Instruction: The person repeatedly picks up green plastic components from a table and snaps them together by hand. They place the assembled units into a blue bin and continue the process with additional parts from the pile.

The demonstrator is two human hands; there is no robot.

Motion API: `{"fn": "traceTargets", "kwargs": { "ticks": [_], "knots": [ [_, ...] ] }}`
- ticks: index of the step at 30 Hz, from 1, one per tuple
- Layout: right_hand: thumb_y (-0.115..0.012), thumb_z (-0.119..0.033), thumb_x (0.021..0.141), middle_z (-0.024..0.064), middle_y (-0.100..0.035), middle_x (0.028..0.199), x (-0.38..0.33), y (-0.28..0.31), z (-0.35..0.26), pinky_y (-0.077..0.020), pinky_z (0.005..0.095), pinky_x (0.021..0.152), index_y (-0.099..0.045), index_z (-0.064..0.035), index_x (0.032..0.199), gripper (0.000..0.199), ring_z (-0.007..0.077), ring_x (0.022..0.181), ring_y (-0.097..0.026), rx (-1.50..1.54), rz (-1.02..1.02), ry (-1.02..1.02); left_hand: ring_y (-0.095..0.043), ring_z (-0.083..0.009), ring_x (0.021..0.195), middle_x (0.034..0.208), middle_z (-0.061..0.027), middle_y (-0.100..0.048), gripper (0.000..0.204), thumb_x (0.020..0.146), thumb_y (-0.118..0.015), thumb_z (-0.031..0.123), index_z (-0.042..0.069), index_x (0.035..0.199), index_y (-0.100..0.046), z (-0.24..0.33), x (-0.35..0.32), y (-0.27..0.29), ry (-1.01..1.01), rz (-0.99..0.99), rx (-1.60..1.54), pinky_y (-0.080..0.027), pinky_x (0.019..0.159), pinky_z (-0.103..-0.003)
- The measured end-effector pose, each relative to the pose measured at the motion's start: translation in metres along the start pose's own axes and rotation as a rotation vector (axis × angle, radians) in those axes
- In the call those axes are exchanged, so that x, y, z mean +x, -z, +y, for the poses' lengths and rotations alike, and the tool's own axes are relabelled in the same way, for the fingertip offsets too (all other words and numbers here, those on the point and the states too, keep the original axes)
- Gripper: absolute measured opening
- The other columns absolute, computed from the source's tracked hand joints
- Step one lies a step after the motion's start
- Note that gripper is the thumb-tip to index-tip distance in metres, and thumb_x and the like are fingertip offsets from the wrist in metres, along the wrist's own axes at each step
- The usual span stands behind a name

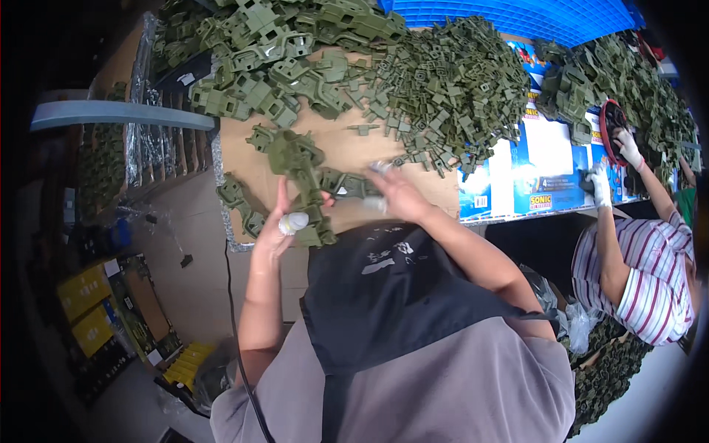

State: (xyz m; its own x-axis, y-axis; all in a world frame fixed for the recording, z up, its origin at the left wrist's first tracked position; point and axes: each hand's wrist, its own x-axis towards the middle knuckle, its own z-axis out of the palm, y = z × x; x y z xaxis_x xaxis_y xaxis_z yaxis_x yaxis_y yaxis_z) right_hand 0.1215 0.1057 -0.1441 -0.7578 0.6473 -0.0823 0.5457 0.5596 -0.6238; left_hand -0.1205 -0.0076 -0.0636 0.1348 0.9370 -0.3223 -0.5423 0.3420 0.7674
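Note:
My left hand (277,227) is closed on an olive-green plastic toy vehicle body (301,166), held tilted over the table's near edge. A white covering wraps one of its fingertips. My right hand (405,196) is just to the right, over the cardboard tabletop (436,193), somewhat blurred. Its fingers are spread apart, with white coverings on two tips, and I see nothing held in them. Between the hands another green vehicle part (346,183) lies on the table. One more green vehicle body (242,205) rests at the table's left corner.
Large green vehicle bodies (258,44) are heaped at the back left, beside a pile of small green parts (450,96). A blue plastic crate (509,16) stands behind. To the right, a co-worker's gloved hands (602,184) work near a red round-rimmed container (611,133).

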Motion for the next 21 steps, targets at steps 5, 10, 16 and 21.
{"fn": "traceTargets", "kwargs": {
  "ticks": [5,10,16,21],
  "knots": [
    [-0.061,-0.013,0.073,0.0145,-0.047,0.121,0.013,0.033,0.05,-0.0351,0.0449,0.098,-0.054,-0.009,0.09,0.019,0.0322,0.114,-0.045,-0.604,0.218,0.227,-0.058,-0.0306,0.099,0.116,-0.0188,-0.053,0.067,0.082,-0.058,0.044,0.005,0.13,-0.033,-0.012,0.018,-0.016,0.072,0.228,-0.308,-0.05,0.083,-0.044],
    [-0.064,-0.008,0.073,0.0108,-0.061,0.099,0.017,0.054,0.033,-0.0445,0.0406,0.085,-0.054,-0.0075,0.093,0.022,0.0286,0.095,-0.058,-0.074,0.243,0.045,-0.061,-0.0264,0.091,0.108,-0.0157,-0.056,0.057,0.082,-0.06,0.03,0.005,0.127,-0.036,0.004,0.032,-0.033,0.084,0.297,-0.067,-0.051,0.077,-0.036],
    [-0.063,-0.011,0.077,0.0105,-0.062,0.09,-0.004,0.114,-0.038,-0.0499,0.0363,0.07,-0.061,-0.0112,0.102,0.025,0.03,0.081,-0.061,0.245,0.276,0.152,-0.059,-0.0209,0.098,0.113,-0.011,-0.055,0.071,0.08,-0.064,0.029,0.005,0.136,-0.027,0.011,0.037,-0.051,0.102,0.026,0.198,-0.051,0.082,-0.036],
    [-0.055,0.002,0.065,0.0126,-0.06,0.088,-0.013,0.118,-0.046,-0.0491,0.0411,0.068,-0.061,-0.0121,0.103,0.041,0.0322,0.078,-0.06,0.04,0.064,0.146,-0.056,-0.009,0.086,0.1,-0.0034,-0.057,0.057,0.078,-0.069,0.023,0.006,0.126,-0.044,0.015,0.044,-0.065,0.196,-0.032,0.246,-0.046,0.074,-0.024]
  ]
}}
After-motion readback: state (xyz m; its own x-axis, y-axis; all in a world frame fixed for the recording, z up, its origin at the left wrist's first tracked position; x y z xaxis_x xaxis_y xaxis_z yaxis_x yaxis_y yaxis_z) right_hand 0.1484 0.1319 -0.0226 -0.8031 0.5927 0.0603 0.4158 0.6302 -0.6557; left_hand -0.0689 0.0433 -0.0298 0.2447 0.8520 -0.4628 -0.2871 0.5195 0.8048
